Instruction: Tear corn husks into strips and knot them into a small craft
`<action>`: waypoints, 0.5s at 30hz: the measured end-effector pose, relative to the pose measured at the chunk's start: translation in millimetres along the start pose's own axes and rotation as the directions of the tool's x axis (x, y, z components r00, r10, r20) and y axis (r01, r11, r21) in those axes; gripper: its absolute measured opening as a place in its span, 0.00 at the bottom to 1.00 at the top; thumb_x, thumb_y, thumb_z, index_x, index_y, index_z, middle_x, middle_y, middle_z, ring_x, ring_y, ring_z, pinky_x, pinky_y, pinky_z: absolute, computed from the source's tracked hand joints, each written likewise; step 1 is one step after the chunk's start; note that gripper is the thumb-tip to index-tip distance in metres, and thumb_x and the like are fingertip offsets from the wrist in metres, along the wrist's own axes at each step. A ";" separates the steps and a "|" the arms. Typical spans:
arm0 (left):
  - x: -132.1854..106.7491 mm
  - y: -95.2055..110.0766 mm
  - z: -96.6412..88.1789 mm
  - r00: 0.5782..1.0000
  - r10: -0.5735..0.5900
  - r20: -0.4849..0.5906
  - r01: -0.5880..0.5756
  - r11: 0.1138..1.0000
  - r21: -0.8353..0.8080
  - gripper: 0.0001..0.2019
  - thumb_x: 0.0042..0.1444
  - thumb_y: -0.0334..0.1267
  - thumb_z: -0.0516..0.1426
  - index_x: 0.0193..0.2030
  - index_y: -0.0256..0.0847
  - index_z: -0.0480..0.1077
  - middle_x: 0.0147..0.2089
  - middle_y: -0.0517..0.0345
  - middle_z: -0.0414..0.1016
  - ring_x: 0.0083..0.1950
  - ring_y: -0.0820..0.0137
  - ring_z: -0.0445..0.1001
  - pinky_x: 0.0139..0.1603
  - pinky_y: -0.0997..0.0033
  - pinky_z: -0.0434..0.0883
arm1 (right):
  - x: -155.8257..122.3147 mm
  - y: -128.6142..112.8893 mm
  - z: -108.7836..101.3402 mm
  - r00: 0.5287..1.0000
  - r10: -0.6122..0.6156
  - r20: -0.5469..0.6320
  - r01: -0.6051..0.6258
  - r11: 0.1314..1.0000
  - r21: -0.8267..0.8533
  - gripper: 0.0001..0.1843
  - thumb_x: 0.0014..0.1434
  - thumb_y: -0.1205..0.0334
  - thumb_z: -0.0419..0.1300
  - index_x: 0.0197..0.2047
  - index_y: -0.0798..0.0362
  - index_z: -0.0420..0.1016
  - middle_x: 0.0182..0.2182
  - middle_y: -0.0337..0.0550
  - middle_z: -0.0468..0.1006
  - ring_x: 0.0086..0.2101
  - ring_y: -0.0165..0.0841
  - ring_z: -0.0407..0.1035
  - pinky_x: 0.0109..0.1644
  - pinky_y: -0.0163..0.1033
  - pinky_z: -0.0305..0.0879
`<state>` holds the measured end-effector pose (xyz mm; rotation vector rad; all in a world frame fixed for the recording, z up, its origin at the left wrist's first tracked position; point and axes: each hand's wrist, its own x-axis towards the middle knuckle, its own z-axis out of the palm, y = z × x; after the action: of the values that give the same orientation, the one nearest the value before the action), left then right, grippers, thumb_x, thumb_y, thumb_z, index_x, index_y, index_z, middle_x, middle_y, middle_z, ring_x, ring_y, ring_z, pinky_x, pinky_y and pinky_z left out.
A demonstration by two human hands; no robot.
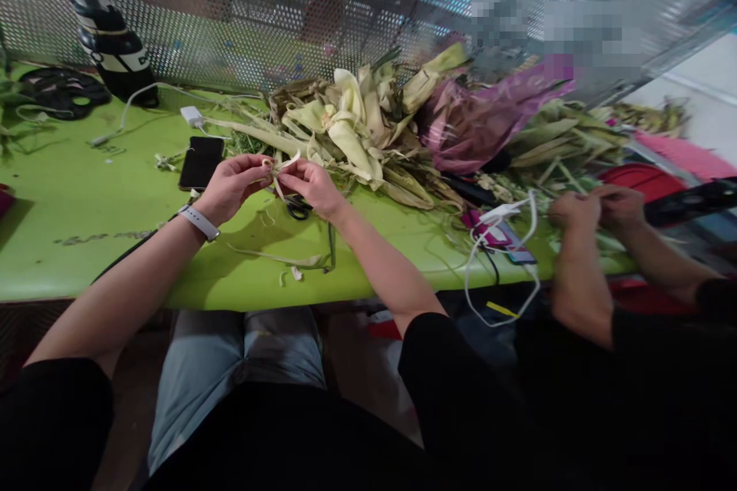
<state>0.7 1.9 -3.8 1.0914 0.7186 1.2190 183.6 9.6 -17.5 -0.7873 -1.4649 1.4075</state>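
Note:
My left hand and my right hand meet above the green table, their fingertips pinched. Between them is a thin, pale strip of corn husk, bent, with a small curled bit at the left fingertips. A heap of dried corn husks lies just beyond. Dark-handled scissors are partly visible below the fingers. Near my left hand rests a black phone. Loose husk scraps lie on the table closer to me.
A dark bottle stands at the back left beside a white charger. Behind the husks rises a perforated metal panel. A purple plastic bag sits right of the heap. A co-worker's hands and a cabled phone are at the right.

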 end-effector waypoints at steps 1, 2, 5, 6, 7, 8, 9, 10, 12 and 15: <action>0.0 0.4 0.0 1.000 0.001 0.001 -0.001 1.000 0.002 0.15 0.41 0.37 0.73 0.36 0.36 0.79 0.37 0.57 0.78 0.35 0.75 0.77 0.44 0.72 0.77 | 0.1 -0.6 -0.9 1.000 -0.001 -0.006 0.001 1.000 -0.009 0.23 0.48 0.46 0.73 0.36 0.53 0.72 0.30 0.36 0.76 0.31 0.29 0.74 0.41 0.39 0.77; -0.2 0.8 0.0 1.000 0.002 0.003 -0.002 1.000 0.005 0.16 0.41 0.37 0.73 0.37 0.36 0.79 0.37 0.56 0.79 0.35 0.74 0.77 0.45 0.71 0.77 | 0.2 -1.0 -1.6 1.000 -0.002 -0.011 0.002 1.000 -0.018 0.23 0.48 0.46 0.73 0.36 0.53 0.72 0.30 0.36 0.76 0.31 0.29 0.74 0.41 0.39 0.77; -0.6 1.7 -0.4 1.000 0.007 0.010 -0.008 1.000 0.014 0.17 0.40 0.36 0.73 0.38 0.36 0.79 0.38 0.55 0.79 0.36 0.73 0.78 0.46 0.68 0.77 | 0.9 -1.0 -2.4 1.000 -0.015 -0.025 0.014 1.000 -0.020 0.24 0.46 0.45 0.73 0.35 0.52 0.71 0.29 0.35 0.76 0.30 0.29 0.73 0.40 0.39 0.77; -0.8 1.7 -0.6 1.000 0.009 0.011 -0.009 1.000 0.016 0.17 0.39 0.36 0.73 0.37 0.36 0.79 0.38 0.55 0.79 0.36 0.72 0.78 0.47 0.68 0.77 | 1.4 -0.1 -2.5 0.999 -0.023 -0.025 0.022 1.000 -0.018 0.24 0.46 0.44 0.73 0.35 0.52 0.71 0.29 0.35 0.76 0.30 0.29 0.73 0.40 0.39 0.77; -0.8 1.6 -0.7 1.000 0.008 0.011 -0.009 1.000 0.019 0.17 0.40 0.35 0.73 0.37 0.36 0.79 0.38 0.55 0.79 0.36 0.72 0.78 0.47 0.67 0.78 | 1.8 1.1 -2.6 0.999 -0.033 -0.024 0.032 0.999 -0.020 0.24 0.47 0.44 0.72 0.35 0.52 0.70 0.29 0.35 0.76 0.29 0.29 0.73 0.40 0.39 0.77; -0.7 1.4 -0.9 1.000 0.010 0.007 -0.010 1.000 0.023 0.16 0.40 0.35 0.73 0.37 0.36 0.78 0.38 0.55 0.79 0.36 0.72 0.78 0.46 0.67 0.78 | 2.3 2.6 -2.9 0.999 -0.043 -0.023 0.042 0.999 -0.030 0.24 0.48 0.43 0.72 0.35 0.52 0.70 0.29 0.36 0.75 0.29 0.29 0.73 0.40 0.40 0.77; -0.5 1.0 -1.0 1.000 0.012 -0.002 -0.012 1.000 0.027 0.16 0.40 0.35 0.73 0.37 0.36 0.78 0.38 0.55 0.79 0.36 0.72 0.78 0.46 0.68 0.78 | 2.6 4.3 -3.3 0.998 -0.053 -0.026 0.052 0.997 -0.049 0.24 0.49 0.43 0.71 0.36 0.52 0.70 0.30 0.36 0.76 0.29 0.29 0.73 0.40 0.40 0.77; -0.1 0.6 -1.1 1.000 0.018 -0.017 -0.018 0.999 0.028 0.15 0.40 0.34 0.73 0.36 0.36 0.78 0.37 0.55 0.79 0.35 0.73 0.78 0.46 0.68 0.78 | 2.8 5.9 -4.0 0.997 -0.064 -0.033 0.061 0.995 -0.078 0.23 0.52 0.42 0.69 0.37 0.51 0.69 0.30 0.37 0.76 0.29 0.30 0.73 0.40 0.41 0.77; 1.2 0.0 -1.5 0.997 0.032 -0.064 -0.031 0.999 0.022 0.14 0.40 0.32 0.72 0.35 0.35 0.77 0.35 0.56 0.79 0.35 0.74 0.78 0.45 0.70 0.77 | 2.4 8.1 -5.6 0.992 -0.108 -0.058 0.096 0.978 -0.183 0.21 0.58 0.43 0.64 0.42 0.50 0.69 0.31 0.39 0.77 0.30 0.31 0.73 0.41 0.43 0.77; 3.4 0.3 -2.3 0.990 0.039 -0.135 -0.038 0.999 0.007 0.12 0.42 0.30 0.71 0.34 0.34 0.76 0.34 0.57 0.78 0.35 0.74 0.78 0.45 0.70 0.77 | -0.5 7.4 -8.1 0.954 -0.294 -0.055 0.233 0.844 -0.484 0.17 0.65 0.47 0.57 0.51 0.49 0.67 0.35 0.42 0.78 0.35 0.35 0.74 0.46 0.46 0.75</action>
<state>-0.8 5.8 -3.9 1.0373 0.8062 1.3342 190.2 13.4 -25.6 -0.9115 -1.7670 0.7784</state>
